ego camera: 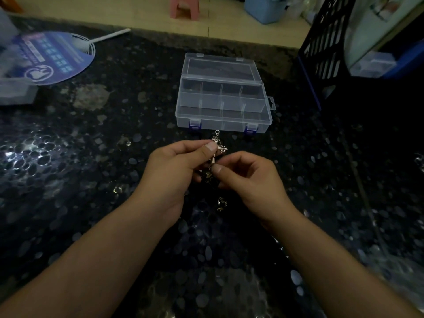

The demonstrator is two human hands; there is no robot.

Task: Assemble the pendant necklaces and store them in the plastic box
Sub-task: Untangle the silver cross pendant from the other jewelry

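In the head view, the left hand [177, 161] pinches a silver pendant [218, 146] between thumb and fingers, above the middle of the dark speckled surface [91, 180], and the right hand [247, 177] is just beside it, its thumb and fingers pinching a small part at the lower end of the pendant. The clear plastic box [222, 104] stands open just beyond the hands, toward the far edge, and a blue round fan [55, 58] lies near the far left corner.

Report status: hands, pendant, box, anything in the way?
Left hand pinches silver pendant; right hand pinches its lower end. Plastic box open just beyond. Nothing between.
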